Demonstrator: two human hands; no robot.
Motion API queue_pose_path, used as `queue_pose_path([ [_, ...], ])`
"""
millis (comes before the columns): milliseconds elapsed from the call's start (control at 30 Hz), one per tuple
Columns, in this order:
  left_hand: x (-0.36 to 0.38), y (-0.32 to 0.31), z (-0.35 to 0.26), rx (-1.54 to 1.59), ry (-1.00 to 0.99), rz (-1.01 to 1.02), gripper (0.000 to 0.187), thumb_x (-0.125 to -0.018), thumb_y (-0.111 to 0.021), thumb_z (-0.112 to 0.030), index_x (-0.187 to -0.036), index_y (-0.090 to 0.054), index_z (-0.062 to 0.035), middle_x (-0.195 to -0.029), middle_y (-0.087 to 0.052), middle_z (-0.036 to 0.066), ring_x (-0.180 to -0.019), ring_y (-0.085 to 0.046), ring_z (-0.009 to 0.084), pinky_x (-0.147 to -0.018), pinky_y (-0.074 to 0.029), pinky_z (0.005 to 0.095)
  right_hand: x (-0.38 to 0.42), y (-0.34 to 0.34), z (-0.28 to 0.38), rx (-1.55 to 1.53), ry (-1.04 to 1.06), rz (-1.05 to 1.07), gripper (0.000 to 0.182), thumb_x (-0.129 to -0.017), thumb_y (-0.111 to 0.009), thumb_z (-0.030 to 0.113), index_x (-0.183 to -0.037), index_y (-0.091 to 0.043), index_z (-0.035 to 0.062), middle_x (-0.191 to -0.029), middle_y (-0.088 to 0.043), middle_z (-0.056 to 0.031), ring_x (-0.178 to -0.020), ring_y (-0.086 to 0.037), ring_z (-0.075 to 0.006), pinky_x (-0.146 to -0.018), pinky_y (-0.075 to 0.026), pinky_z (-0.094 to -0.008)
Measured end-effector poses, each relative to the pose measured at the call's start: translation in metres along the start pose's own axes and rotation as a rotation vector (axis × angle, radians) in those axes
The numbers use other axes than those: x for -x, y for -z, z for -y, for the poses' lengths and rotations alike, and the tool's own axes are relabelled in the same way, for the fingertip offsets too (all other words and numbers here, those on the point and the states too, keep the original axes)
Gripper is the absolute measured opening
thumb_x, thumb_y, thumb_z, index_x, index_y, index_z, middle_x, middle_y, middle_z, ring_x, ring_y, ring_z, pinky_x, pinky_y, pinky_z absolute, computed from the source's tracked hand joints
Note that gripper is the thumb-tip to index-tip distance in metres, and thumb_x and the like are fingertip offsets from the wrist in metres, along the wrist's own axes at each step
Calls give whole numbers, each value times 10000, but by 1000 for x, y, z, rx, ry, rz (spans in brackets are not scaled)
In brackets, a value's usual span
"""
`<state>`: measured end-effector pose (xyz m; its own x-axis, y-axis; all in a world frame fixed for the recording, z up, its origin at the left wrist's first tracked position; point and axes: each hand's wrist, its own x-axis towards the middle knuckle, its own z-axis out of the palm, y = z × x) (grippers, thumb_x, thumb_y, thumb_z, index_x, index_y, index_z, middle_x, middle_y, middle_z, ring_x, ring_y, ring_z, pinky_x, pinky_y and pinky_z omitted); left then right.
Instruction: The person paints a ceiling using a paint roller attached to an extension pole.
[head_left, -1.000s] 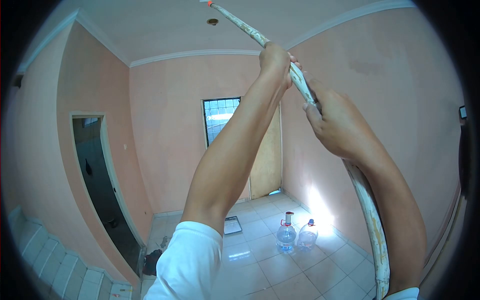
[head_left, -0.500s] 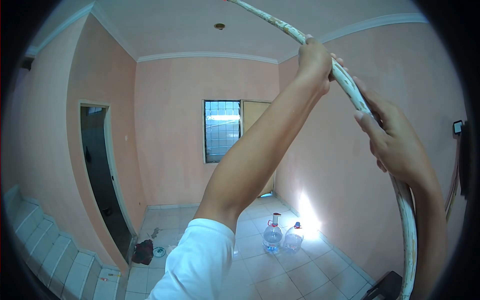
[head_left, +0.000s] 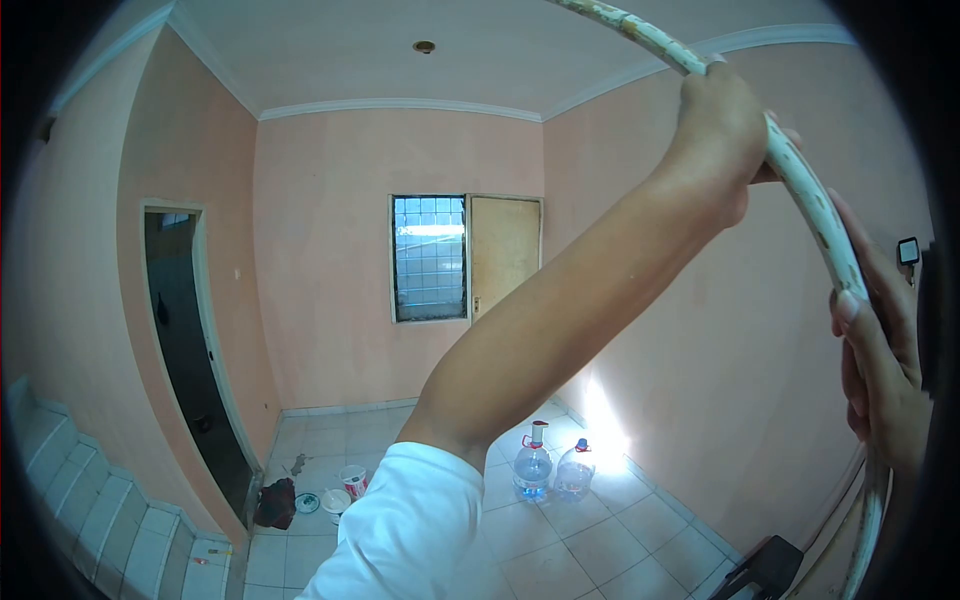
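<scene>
A long white pole (head_left: 812, 200), its paint patchy and flaking, runs from the top edge down to the lower right. My left hand (head_left: 725, 120) is wrapped round its upper part, the arm reaching across the view in a white sleeve (head_left: 410, 525). Farther down the same pole, my right hand (head_left: 885, 350) holds it with the thumb along the near side and the fingers behind. The pole's upper end lies out of view, beyond the top edge.
Two clear water jugs (head_left: 533, 472) stand on the tiled floor. Two small tubs (head_left: 354, 480) and a dark red cloth (head_left: 276, 503) lie to the left, near a doorway (head_left: 195, 350) and stairs (head_left: 90, 510). A black object (head_left: 765, 568) sits lower right. A window (head_left: 430, 257) is ahead.
Both hands and the pole have shifted to the right, the right hand also lower. The pole's far tip has left the view. The tubs and the door beside the window show more fully.
</scene>
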<state>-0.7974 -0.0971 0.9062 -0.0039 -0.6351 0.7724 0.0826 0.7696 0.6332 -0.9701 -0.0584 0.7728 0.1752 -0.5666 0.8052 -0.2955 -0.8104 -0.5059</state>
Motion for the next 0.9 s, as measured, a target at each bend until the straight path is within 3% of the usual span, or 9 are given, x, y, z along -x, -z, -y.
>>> queue_pose_path([
  [167, 15, -21, -3, 49, 22, -11, 427, -1088, -192, -372, -1213, -335, 11, -892, -487, 113, -642, -566, 208, -642, -582, 395, 8, 16, 3, 73, -83, -24, 538, -1060, -439, 365, -1524, -408, 95, -815, -474, 4, -409, -365, -18, -362, -355, -168],
  [267, 15, -20, -4, 15, 34, 63, 456, -1092, -177, -377, -1271, -312, 20, -905, -477, 110, -658, -566, 202, -660, -583, 392, 2, 16, -32, 155, -146, -45, 641, -1043, -421, 502, -1530, -389, 86, -771, -468, -3, -371, -362, -41, -357, -419, -190],
  [367, 12, -20, -6, 21, 42, 59, 463, -1093, -170, -373, -1291, -303, 25, -900, -478, 112, -666, -564, 199, -674, -588, 397, -18, 33, -70, 239, -356, 5, 704, -1034, -419, 572, -1534, -371, 79, -747, -466, -7, -346, -366, -54, -352, -460, -201],
  [433, 13, -17, 0, 27, 33, 55, 458, -1093, -172, -369, -1289, -301, 24, -905, -482, 114, -664, -564, 201, -679, -592, 398, -14, 27, -64, 240, -324, -2, 685, -1039, -427, 551, -1534, -372, 81, -756, -471, -6, -346, -374, -51, -350, -462, -197],
  [533, 7, -10, 2, 55, 23, 40, 437, -1093, -175, -361, -1239, -326, 22, -898, -491, 116, -660, -567, 208, -682, -597, 401, -8, 9, -19, 174, -57, -69, 626, -1052, -440, 491, -1537, -378, 100, -769, -477, -1, -354, -389, -38, -345, -460, -184],
  [667, -1, 17, 1, 24, 2, 27, 416, -1092, -181, -349, -1137, -371, 19, -875, -505, 124, -666, -584, 222, -679, -610, 417, -20, -18, -13, 73, 33, -43, 575, -1063, -450, 426, -1544, -377, 120, -780, -480, 4, -357, -393, -24, -336, -449, -167],
  [733, -11, 38, -2, 11, -14, 9, 412, -1091, -182, -348, -1095, -382, 13, -866, -510, 127, -675, -596, 231, -676, -617, 429, -38, -38, -24, -100, 135, -16, 501, -1062, -470, 290, -1540, -402, 156, -775, -484, 13, -372, -404, 0, -318, -428, -146],
  [833, -27, 77, -5, -1, -42, -28, 426, -1090, -179, -355, -1081, -387, 16, -859, -517, 130, -687, -608, 242, -674, -623, 440, -57, -68, 0, -159, 154, 59, 496, -1037, -489, 238, -1508, -446, 90, -805, -462, 6, -407, -397, -27, -337, -350, -202],
  [900, -29, 102, -10, -16, -60, -71, 439, -1090, -177, -365, -1088, -387, 21, -855, -520, 131, -692, -612, 247, -674, -623, 443, -69, -89, 15, -212, 143, 87, 496, -1007, -505, 131, -1501, -475, 124, -796, -461, 8, -416, -405, -26, -338, -353, -213],
])
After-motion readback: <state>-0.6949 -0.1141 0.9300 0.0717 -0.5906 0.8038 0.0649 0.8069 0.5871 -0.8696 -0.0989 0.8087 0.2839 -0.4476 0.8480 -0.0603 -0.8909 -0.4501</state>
